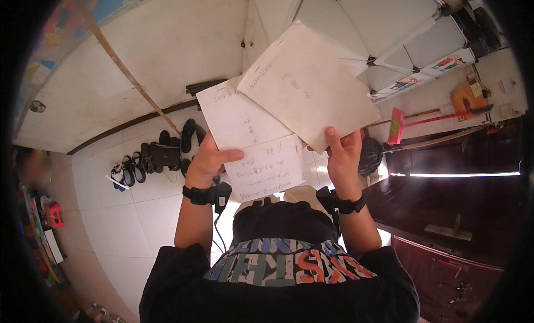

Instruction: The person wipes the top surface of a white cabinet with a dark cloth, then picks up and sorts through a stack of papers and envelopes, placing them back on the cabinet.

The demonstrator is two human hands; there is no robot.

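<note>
Stapled paper booklets with handwriting fan out before me. My left hand (212, 158) grips a white booklet (246, 118) and, lower down, a smaller written sheet (269, 168), its thumb lying over their edges. My right hand (342, 156) pinches the bottom corner of a larger, tilted booklet (308, 85), thumb on top and fingers behind. That booklet overlaps the upper right of the white one. The small sheet has staples along its right edge. Each wrist wears a black strap with a small black device.
Several shoes (164, 156) stand along the wall on the tiled floor (121, 223) at left. White storage panels (396, 22) rise above right. A pink brush head (395, 126), long handles and a dark red double door (450, 198) are at right. A blurred person (35, 168) is far left.
</note>
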